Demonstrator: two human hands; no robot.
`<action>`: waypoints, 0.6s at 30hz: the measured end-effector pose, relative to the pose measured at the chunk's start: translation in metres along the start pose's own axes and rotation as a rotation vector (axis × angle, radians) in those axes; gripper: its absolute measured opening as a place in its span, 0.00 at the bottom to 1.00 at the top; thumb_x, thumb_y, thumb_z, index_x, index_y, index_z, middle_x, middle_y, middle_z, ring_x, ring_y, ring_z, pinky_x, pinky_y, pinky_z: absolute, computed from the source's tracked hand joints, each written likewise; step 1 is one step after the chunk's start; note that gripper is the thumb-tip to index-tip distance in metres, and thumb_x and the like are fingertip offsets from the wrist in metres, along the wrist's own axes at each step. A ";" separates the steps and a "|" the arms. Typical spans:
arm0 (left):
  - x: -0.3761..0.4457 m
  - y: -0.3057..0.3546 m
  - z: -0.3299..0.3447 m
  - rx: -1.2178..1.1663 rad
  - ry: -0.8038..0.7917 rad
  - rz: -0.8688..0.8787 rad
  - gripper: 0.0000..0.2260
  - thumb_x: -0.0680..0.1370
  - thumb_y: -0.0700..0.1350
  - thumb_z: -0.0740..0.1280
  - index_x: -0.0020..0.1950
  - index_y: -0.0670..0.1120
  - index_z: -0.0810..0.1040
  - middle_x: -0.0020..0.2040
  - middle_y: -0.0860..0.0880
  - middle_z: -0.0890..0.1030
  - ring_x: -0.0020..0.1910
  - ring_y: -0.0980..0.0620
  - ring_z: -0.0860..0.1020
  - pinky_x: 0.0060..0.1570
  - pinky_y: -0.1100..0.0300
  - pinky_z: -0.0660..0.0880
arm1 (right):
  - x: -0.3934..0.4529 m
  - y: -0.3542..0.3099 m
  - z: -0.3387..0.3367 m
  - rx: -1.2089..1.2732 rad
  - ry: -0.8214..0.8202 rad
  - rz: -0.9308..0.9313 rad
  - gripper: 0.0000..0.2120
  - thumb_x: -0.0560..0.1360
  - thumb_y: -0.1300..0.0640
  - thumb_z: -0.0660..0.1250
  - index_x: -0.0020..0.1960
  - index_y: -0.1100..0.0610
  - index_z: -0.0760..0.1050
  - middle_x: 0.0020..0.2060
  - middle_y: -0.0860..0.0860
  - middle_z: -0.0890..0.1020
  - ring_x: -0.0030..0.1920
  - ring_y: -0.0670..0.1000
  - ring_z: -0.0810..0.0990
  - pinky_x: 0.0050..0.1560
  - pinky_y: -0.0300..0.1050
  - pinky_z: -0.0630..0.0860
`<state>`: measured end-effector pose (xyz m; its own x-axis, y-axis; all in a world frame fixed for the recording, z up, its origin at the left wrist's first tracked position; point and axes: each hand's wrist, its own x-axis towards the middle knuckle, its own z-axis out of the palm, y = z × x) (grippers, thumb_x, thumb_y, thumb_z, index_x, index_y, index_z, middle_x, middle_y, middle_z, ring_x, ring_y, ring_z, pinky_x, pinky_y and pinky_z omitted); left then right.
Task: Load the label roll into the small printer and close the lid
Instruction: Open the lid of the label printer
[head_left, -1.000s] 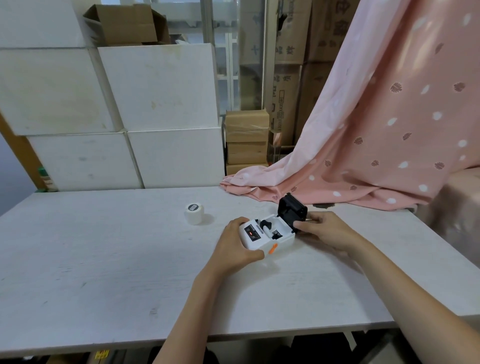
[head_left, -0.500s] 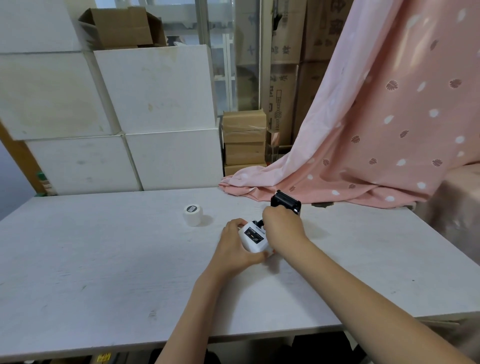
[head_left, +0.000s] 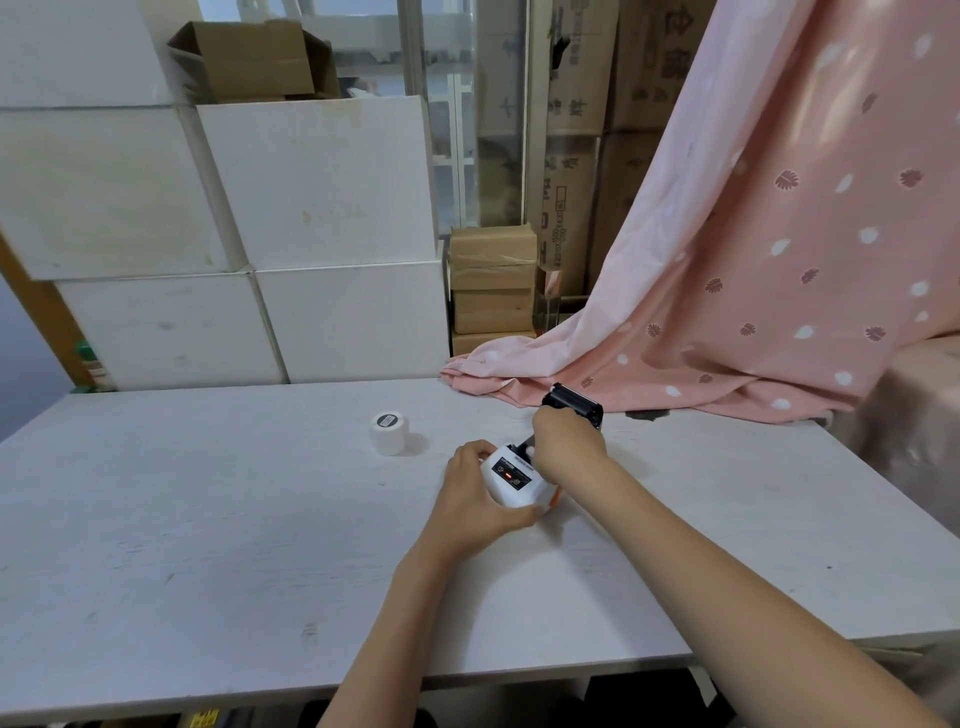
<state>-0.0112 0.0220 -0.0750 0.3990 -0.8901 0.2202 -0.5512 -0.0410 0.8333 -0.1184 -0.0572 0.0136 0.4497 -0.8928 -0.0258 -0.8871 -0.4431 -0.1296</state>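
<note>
Gripping the printer (head_left: 514, 480), left hand (head_left: 475, 499) fingers wrap it — right hand (head_left: 569, 444) fingers hidden inside.

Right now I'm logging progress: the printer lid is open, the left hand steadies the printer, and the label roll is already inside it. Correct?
Not quite. In the head view the label roll stands on the table, left of the printer. The rest holds: lid open, left hand steadying.

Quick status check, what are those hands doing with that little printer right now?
Left hand gripping the printer body. Right hand over its open compartment, lid up. Label roll standing on the table, untouched. Nothing between.
</note>
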 end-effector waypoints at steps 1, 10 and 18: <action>0.000 0.000 0.000 0.001 0.004 -0.003 0.36 0.56 0.61 0.80 0.57 0.55 0.68 0.55 0.55 0.74 0.56 0.53 0.76 0.54 0.50 0.79 | -0.003 0.000 -0.001 0.001 0.040 -0.004 0.10 0.80 0.63 0.65 0.61 0.62 0.76 0.57 0.58 0.83 0.57 0.59 0.83 0.43 0.47 0.71; 0.001 -0.001 0.005 0.031 0.018 -0.042 0.42 0.58 0.60 0.79 0.67 0.52 0.66 0.60 0.55 0.70 0.64 0.52 0.70 0.63 0.54 0.72 | -0.026 0.032 -0.003 0.193 0.296 -0.026 0.09 0.77 0.57 0.66 0.54 0.57 0.80 0.49 0.55 0.85 0.51 0.61 0.82 0.46 0.50 0.77; -0.009 0.022 0.022 0.139 0.154 -0.096 0.44 0.56 0.68 0.69 0.63 0.43 0.66 0.55 0.52 0.65 0.57 0.50 0.63 0.59 0.59 0.59 | -0.031 0.101 0.027 0.129 0.160 0.124 0.09 0.77 0.57 0.65 0.53 0.62 0.78 0.48 0.57 0.83 0.46 0.60 0.79 0.41 0.48 0.72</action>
<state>-0.0434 0.0187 -0.0697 0.5560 -0.7995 0.2272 -0.5969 -0.1938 0.7786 -0.2196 -0.0720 -0.0258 0.3067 -0.9458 0.1063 -0.9092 -0.3242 -0.2614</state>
